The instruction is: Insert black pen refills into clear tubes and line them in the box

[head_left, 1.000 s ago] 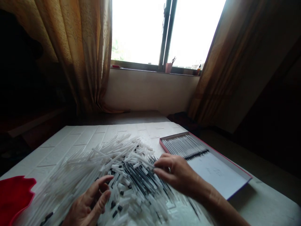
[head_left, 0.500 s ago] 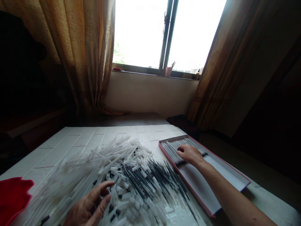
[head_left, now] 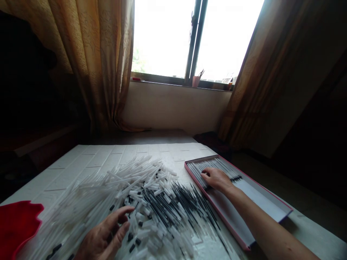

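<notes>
My right hand is over a shallow red-edged box, on the row of slim whitish pens with dark ends. Its fingers curl down together, and what lies under them is hidden. My left hand hovers at the near side of a loose heap, thumb and forefinger apart with a gap between them. Around it lie short translucent caps and small black plugs. Thin dark refills lie between the heap and the box. Long clear tubes spread out on the left.
A red scalloped dish stands at the table's left edge. A white brick-patterned cover lies on the table. Behind are a wall, a window with a pink pen cup on its sill, and brown curtains.
My right hand has shifted slightly left over the pens in the box. The left hand stays almost in place above the heap. The whole view has shifted a little.
</notes>
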A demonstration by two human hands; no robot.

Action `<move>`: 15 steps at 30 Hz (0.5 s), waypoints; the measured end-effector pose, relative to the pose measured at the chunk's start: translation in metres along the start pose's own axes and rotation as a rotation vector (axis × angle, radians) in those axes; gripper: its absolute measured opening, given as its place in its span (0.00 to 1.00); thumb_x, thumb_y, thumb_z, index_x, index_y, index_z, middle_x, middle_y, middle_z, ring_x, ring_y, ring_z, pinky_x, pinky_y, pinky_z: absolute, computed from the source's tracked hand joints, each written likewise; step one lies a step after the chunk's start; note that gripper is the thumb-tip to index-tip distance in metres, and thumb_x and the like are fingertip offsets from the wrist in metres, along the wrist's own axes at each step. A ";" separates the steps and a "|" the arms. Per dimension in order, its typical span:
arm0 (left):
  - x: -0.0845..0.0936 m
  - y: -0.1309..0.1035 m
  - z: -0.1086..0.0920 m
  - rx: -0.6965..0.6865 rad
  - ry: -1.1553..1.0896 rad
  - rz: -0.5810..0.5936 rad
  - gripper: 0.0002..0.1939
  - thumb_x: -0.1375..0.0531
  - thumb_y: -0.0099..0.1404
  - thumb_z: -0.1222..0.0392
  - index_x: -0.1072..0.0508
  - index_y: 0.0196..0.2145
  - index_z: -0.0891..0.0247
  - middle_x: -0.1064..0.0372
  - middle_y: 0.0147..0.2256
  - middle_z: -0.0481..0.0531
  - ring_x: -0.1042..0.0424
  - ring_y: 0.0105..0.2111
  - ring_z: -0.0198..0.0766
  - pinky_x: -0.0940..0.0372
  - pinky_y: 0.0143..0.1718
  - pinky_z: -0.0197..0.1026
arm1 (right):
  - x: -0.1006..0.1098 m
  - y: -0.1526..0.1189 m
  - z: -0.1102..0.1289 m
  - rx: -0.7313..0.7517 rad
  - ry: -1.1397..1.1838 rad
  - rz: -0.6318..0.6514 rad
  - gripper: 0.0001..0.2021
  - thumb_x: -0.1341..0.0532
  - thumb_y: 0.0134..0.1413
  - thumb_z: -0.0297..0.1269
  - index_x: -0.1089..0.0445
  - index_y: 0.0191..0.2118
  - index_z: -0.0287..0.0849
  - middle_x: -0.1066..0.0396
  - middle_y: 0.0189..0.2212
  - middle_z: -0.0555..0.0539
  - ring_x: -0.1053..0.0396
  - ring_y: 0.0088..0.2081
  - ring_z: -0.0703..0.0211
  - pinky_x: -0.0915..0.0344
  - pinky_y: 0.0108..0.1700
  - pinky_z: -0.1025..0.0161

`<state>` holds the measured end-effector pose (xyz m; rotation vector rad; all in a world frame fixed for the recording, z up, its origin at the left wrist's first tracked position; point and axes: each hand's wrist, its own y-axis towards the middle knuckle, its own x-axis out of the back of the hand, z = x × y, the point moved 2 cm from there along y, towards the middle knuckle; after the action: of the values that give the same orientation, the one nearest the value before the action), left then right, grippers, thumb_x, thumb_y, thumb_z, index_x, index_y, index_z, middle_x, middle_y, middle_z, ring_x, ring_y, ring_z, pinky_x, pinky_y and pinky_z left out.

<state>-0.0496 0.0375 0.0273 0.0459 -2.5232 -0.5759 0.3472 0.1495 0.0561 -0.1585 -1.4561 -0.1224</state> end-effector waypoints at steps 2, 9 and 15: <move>0.002 0.002 0.003 -0.039 0.032 0.064 0.14 0.40 0.67 0.45 0.25 0.50 0.39 0.20 0.35 0.40 0.22 0.29 0.33 0.30 0.35 0.27 | -0.001 0.000 0.000 0.024 -0.005 -0.002 0.12 0.39 0.68 0.40 0.30 0.53 0.43 0.29 0.53 0.43 0.27 0.48 0.51 0.28 0.49 0.49; 0.001 0.004 0.008 -0.096 0.090 0.007 0.13 0.40 0.69 0.48 0.27 0.51 0.40 0.21 0.31 0.38 0.27 0.19 0.29 0.35 0.21 0.25 | 0.001 -0.004 0.005 0.070 -0.056 -0.001 0.13 0.39 0.68 0.40 0.30 0.53 0.42 0.29 0.52 0.43 0.27 0.47 0.51 0.28 0.49 0.49; 0.006 0.011 -0.006 -0.331 0.202 -0.059 0.10 0.39 0.68 0.54 0.25 0.47 0.44 0.17 0.35 0.37 0.17 0.31 0.29 0.30 0.32 0.20 | 0.016 -0.015 0.012 0.090 -0.072 -0.075 0.13 0.39 0.68 0.41 0.30 0.53 0.42 0.28 0.52 0.43 0.27 0.48 0.51 0.28 0.49 0.48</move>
<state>-0.0507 0.0439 0.0397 0.0530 -2.2102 -0.9556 0.3343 0.1369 0.0738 -0.0352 -1.5369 -0.1134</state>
